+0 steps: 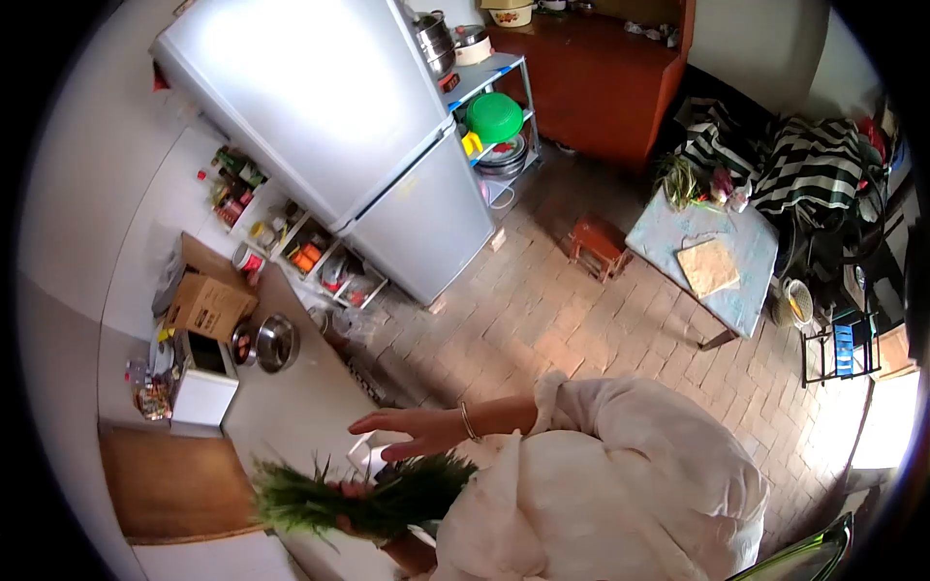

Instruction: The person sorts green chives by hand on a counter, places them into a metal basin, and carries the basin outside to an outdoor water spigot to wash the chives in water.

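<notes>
A bunch of fine-leaved greens (426, 487) lies across my left hand (355, 490), whose fingers are wrapped round its middle. The leafy tips spread to the left, and the other end reaches the front of my white top. Just above the bunch, my right hand (417, 429) is held with its fingers stretched out and apart, and nothing shows in it. A bracelet circles that wrist. Behind the greens, a small white object (366, 453) is partly hidden. Below my hands runs a grey counter (281, 407).
On the counter stand a metal bowl (278, 343), a white microwave-like appliance (205, 380) and a cardboard box (206, 308). A fridge (329, 116) is beyond. Across the brick floor stand a red stool (598, 249) and a low table (664, 232) bearing vegetables and a board.
</notes>
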### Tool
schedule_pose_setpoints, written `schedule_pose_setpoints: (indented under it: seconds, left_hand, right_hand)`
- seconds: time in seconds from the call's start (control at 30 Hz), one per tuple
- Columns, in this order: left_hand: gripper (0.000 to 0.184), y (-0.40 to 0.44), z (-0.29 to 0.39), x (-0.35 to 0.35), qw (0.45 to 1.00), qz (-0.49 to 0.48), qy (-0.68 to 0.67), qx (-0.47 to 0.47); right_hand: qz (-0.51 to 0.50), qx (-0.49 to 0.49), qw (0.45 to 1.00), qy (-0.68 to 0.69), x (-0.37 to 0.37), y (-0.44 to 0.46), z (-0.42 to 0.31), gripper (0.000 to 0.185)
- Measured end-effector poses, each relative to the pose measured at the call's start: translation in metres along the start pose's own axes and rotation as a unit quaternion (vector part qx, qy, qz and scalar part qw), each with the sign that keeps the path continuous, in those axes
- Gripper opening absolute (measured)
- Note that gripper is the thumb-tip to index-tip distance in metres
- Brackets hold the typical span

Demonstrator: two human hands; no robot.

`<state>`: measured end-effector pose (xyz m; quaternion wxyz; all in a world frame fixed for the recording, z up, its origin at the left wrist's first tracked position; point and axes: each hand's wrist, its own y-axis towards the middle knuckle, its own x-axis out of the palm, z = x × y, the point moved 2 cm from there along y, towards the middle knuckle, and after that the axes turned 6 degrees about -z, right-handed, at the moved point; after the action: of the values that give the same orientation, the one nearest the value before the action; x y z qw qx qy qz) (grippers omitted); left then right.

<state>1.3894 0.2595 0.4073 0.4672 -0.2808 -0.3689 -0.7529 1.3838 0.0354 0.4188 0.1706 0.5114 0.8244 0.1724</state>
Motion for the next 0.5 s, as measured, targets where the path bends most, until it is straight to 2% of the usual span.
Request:
schedule_pose_setpoints:
  seconds: [0.03, 0.07, 0.1, 0.13, 0.17, 0.2, 0.23, 0.27, 0.33, 0.4, 0.43, 0.5]
  left_hand:
    - [0.046, 0.024, -0.034, 0.003, 0.995, -0.094, -0.024, -0.037]
    - [0.048, 0.044, -0.067, 0.006, 0.984, -0.135, -0.086, -0.083]
    - [0.056, 0.065, -0.098, 0.010, 0.981, -0.109, -0.110, -0.118]
    - [0.062, 0.075, -0.132, 0.014, 0.991, -0.052, -0.021, -0.125]
    - [0.069, 0.092, -0.159, 0.015, 0.986, -0.044, -0.011, -0.159]
    - [0.070, 0.107, -0.180, 0.028, 0.984, -0.016, 0.052, -0.170]
    - [0.068, 0.126, -0.204, 0.021, 0.977, -0.074, 0.012, -0.197]
    - [0.065, 0.141, -0.219, 0.045, 0.978, -0.013, 0.077, -0.192]
    - [0.062, 0.174, -0.262, 0.056, 0.967, -0.070, -0.004, -0.245]
    - [0.059, 0.204, -0.300, 0.074, 0.953, -0.082, -0.003, -0.293]
    - [0.058, 0.220, -0.321, 0.089, 0.952, -0.153, 0.013, -0.265]
    - [0.059, 0.247, -0.356, 0.113, 0.940, -0.174, -0.046, -0.291]
  right_hand:
    - [0.006, -0.035, 0.998, -0.057, -0.023, -0.006, -0.016, 0.055]
    - [-0.004, -0.020, 0.997, -0.074, -0.041, -0.012, -0.025, 0.054]
    - [0.012, -0.025, 0.992, -0.121, -0.056, -0.017, -0.021, 0.055]
    - [0.027, -0.028, 0.985, -0.168, -0.069, -0.022, -0.017, 0.055]
    - [0.062, -0.005, 0.979, -0.195, -0.087, -0.028, -0.018, 0.055]
    - [0.095, 0.018, 0.971, -0.220, -0.103, -0.035, -0.019, 0.056]
    - [0.127, 0.041, 0.961, -0.241, -0.119, -0.041, -0.019, 0.056]
    - [0.157, 0.045, 0.947, -0.278, -0.137, -0.046, -0.016, 0.056]
    - [0.218, 0.051, 0.910, -0.349, -0.177, -0.052, -0.006, 0.056]
    - [0.249, 0.070, 0.872, -0.415, -0.215, -0.061, -0.005, 0.057]
    - [0.265, 0.082, 0.850, -0.447, -0.235, -0.065, -0.004, 0.057]
    - [0.267, 0.114, 0.824, -0.487, -0.275, -0.069, 0.003, 0.058]
